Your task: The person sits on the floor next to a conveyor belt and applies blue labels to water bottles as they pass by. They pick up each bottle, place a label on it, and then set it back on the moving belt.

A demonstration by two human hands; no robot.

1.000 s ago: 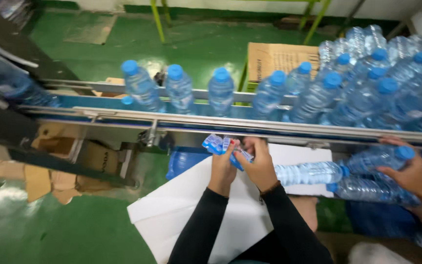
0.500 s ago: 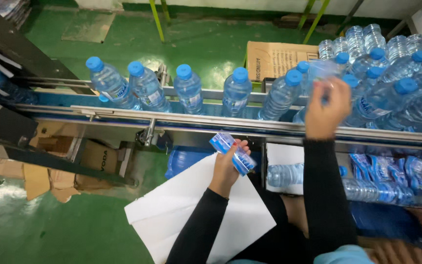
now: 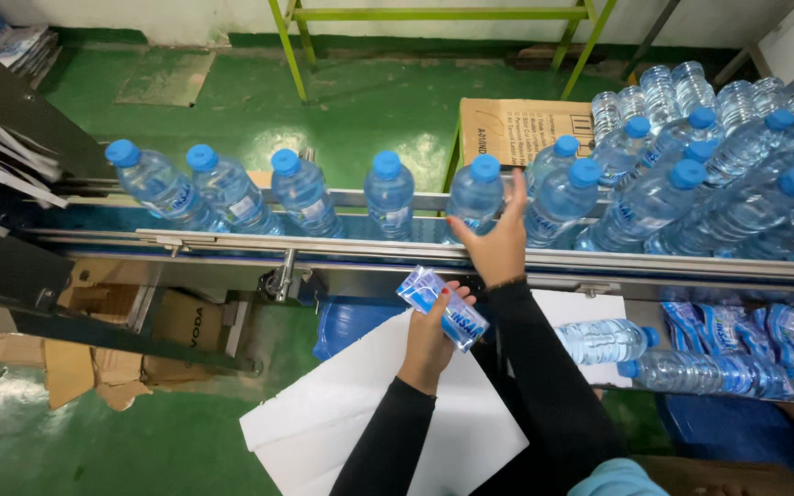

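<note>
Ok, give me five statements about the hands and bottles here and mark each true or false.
1. The left hand holds a small stack of blue and white labels. True.
2. The right hand rests flat on the white sheet. False: it is raised to the conveyor, at a bottle with a blue cap.
3. The bottles on the line stand upright. True.
4. The cardboard box beyond the conveyor sits on a red floor. False: the floor is green.
5. No bottles lie on their sides. False: two lie on their sides below the conveyor, at right.
</note>
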